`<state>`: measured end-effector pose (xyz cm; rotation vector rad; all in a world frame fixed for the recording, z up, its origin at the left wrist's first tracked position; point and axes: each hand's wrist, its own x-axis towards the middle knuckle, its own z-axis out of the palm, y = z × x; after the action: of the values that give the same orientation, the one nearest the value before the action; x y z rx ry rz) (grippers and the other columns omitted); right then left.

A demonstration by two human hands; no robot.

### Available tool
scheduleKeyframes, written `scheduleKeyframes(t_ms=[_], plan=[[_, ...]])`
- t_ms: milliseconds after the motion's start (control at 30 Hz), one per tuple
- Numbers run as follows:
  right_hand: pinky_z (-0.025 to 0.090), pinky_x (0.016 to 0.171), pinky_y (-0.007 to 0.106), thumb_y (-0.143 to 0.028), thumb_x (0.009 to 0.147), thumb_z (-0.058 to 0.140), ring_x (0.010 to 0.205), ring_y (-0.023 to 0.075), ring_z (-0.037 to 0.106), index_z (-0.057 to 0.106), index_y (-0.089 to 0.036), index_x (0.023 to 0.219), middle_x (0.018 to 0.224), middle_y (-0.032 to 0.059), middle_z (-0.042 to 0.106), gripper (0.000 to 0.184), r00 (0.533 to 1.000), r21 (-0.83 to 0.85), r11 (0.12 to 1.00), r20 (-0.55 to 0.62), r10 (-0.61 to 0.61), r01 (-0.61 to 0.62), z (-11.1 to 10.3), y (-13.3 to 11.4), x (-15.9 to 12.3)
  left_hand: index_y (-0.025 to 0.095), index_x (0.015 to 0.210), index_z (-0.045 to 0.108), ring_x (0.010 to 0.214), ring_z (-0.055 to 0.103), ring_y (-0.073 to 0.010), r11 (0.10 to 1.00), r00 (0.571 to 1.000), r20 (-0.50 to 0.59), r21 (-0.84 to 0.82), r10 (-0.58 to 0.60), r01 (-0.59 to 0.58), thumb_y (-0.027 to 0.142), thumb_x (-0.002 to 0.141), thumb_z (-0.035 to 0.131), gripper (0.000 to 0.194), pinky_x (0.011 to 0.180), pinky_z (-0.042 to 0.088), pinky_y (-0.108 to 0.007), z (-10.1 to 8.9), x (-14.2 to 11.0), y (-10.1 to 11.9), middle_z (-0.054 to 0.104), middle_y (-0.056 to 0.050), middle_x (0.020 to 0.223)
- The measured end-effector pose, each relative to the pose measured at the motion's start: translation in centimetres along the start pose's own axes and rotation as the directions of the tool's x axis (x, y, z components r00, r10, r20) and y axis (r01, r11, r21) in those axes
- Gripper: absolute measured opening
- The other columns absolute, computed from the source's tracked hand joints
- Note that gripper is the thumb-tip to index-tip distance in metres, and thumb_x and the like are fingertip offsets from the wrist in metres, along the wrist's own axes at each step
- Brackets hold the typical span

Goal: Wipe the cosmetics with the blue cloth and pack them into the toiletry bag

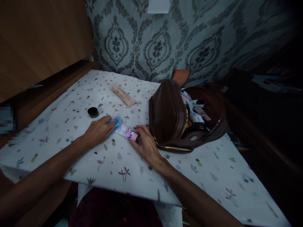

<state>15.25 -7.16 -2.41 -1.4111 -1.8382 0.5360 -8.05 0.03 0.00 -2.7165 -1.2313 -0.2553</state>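
Patterned wallpaper [157, 47] rises behind the table [144, 183]. Between its front and back edges is a pink tube [126, 132]: the right hand [148, 146] holds its dark end with fingers, the left hand [99, 130] pinches a blue rag [118, 121] at the other end. Toward the right edge stands a brown bag [165, 110].

The tube [127, 133] is slim, with a pale pink-white body and a printed cartoon figure in purple and pink. Its right end is dark. The tube lies on its side, aligned diagonally: left end farther from the person, right end nearer. The right hand [145, 144] grips the dark end. The cloth [117, 121] is light blue, thin and crumpled. It is bunched in the fingers of the left hand [100, 130] against the tube's left end, covering part of it.
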Motion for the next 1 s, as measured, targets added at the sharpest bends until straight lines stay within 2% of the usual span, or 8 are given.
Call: scheduleKeyframes(t_ms=[100, 200, 333, 400, 467, 633, 833, 1000], plan=[[0.054, 0.089, 0.039, -0.017, 0.081, 0.068, 0.099, 0.024, 0.061, 0.061, -0.021, 0.108, 0.111, 0.0079, 0.058, 0.028, 1.0, -0.023, 1.0, 0.007, -0.014, 0.014, 0.0, -0.1, 0.0, 0.02, 0.109, 0.068, 0.087, 0.06, -0.0194, 0.998, 0.998, 0.011, 0.03, -0.058, 0.058, 0.034, 0.104, 0.042, 0.03, 0.051, 0.035, -0.023, -0.3, 0.1, 0.1, 0.06, -0.008, 0.101], [0.054, 0.088, 0.039, -0.014, 0.081, 0.064, 0.098, 0.0236, 0.062, 0.059, -0.021, 0.117, 0.108, 0.0074, 0.061, 0.037, 1.0, -0.001, 1.0, -0.011, -0.028, 0.028, 0.0, -0.2, 0.0, 0.017, 0.111, 0.067, 0.083, 0.06, -0.0184, 0.999, 0.992, -0.12, -0.027, -0.045, 0.042, 0.033, 0.104, 0.04, 0.032, 0.053, 0.04, -0.024, -0.1, -0.1, 0.1, 0.06, -0.008, 0.1], [0.053, 0.083, 0.036, -0.017, 0.081, 0.064, 0.095, 0.0232, 0.064, 0.059, -0.021, 0.114, 0.105, 0.0068, 0.066, 0.034, 0.999, 0.077, 0.997, -0.045, 0.006, -0.002, 0.0, -0.5, -0.1, 0.019, 0.127, 0.058, 0.087, 0.059, -0.0167, 0.958, 0.92, -0.348, -0.147, 0.181, -0.244, 0.033, 0.106, 0.038, 0.033, 0.065, 0.049, -0.024, 0.2, -0.5, 1.2, 0.059, -0.008, 0.103], [0.053, 0.077, 0.034, -0.02, 0.08, 0.064, 0.085, 0.0214, 0.064, 0.059, -0.021, 0.111, 0.096, 0.0042, 0.067, 0.032, 0.996, 0.122, 0.991, -0.056, 0.07, -0.063, 0.0, -0.8, -0.1, 0.02, 0.133, 0.054, 0.091, 0.058, -0.019, 0.929, 0.873, -0.373, -0.068, 0.315, -0.364, 0.036, 0.105, 0.041, 0.034, 0.061, 0.048, -0.024, 0.2, -0.5, 2.4, 0.059, -0.009, 0.106], [0.051, 0.071, 0.032, -0.024, 0.081, 0.064, 0.075, 0.0191, 0.063, 0.057, -0.021, 0.11, 0.086, 0.0008, 0.066, 0.031, 0.989, 0.176, 0.976, -0.046, 0.14, -0.13, 0.0, -1.1, 0.0, 0.019, 0.133, 0.053, 0.092, 0.057, -0.0217, 0.926, 0.856, -0.365, 0.055, 0.366, -0.373, 0.038, 0.104, 0.045, 0.035, 0.056, 0.044, -0.023, -0.1, -0.4, 3.3, 0.06, -0.011, 0.106], [0.051, 0.07, 0.03, -0.033, 0.079, 0.067, 0.077, 0.0179, 0.062, 0.055, -0.021, 0.108, 0.091, 0.0017, 0.066, 0.033, 0.98, 0.348, 0.921, -0.025, 0.196, -0.176, 0.3, -1.3, 0.0, 0.018, 0.118, 0.061, 0.091, 0.055, -0.0222, 0.934, 0.876, -0.328, 0.175, 0.353, -0.311, 0.037, 0.102, 0.05, 0.028, 0.059, 0.044, -0.024, -0.7, 0.0, 2.7, 0.061, -0.011, 0.102], [0.05, 0.068, 0.031, -0.043, 0.08, 0.068, 0.075, 0.0179, 0.061, 0.059, -0.021, 0.104, 0.088, 0.0036, 0.066, 0.034, 0.969, 0.414, 0.883, -0.005, 0.246, -0.222, 0.4, -1.0, 0.0, 0.018, 0.105, 0.067, 0.091, 0.055, -0.0215, 0.97, 0.935, -0.257, 0.061, 0.244, -0.236, 0.032, 0.102, 0.05, 0.022, 0.054, 0.036, -0.023, -0.4, 0.1, -1.1, 0.061, -0.01, 0.101], [0.047, 0.058, 0.028, -0.053, 0.081, 0.07, 0.064, 0.0158, 0.06, 0.055, -0.021, 0.108, 0.074, -0.0005, 0.063, 0.045, 0.943, 0.608, 0.727, 0.13, 0.308, -0.321, -0.1, -1.3, 0.3, 0.018, 0.102, 0.067, 0.086, 0.056, -0.0187, 0.965, 0.902, -0.348, 0.033, 0.256, -0.261, 0.027, 0.103, 0.045, 0.023, 0.059, 0.039, -0.024, -0.1, 0.0, -1.6, 0.062, -0.008, 0.098]])
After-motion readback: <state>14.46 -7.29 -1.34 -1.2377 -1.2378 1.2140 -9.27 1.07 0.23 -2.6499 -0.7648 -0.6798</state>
